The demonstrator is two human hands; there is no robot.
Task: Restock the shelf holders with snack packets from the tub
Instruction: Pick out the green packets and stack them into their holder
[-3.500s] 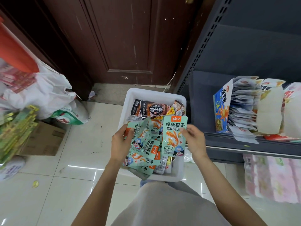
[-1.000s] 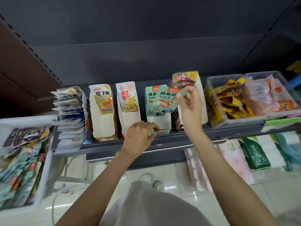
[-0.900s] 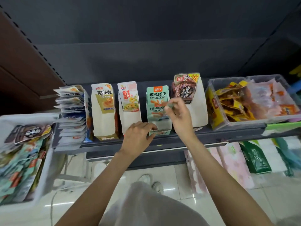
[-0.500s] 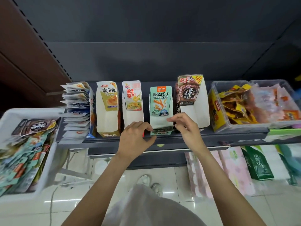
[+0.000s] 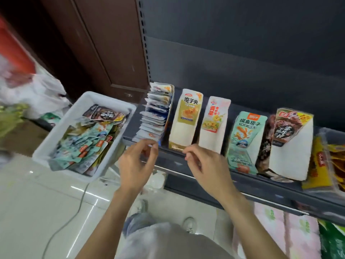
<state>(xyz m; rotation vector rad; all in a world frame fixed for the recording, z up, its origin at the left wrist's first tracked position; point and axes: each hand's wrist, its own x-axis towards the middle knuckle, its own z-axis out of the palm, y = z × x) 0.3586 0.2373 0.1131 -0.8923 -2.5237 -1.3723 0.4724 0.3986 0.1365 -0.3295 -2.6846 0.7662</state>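
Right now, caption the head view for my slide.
Both hands, left and right, hover empty before the shelf holders, the white tub of snack packets beside them.

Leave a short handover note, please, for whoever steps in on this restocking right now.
Left hand: empty, fingers loosely curled, in front of the shelf edge below the leftmost holder.
Right hand: empty as well, near the shelf edge below the two white holders.
White tub sits left of the shelf, full of mostly teal packets, with a dark packet on top.
Done: the teal holder shows packets at its front.
Left: pick more packets from the tub and fill the matching holders.
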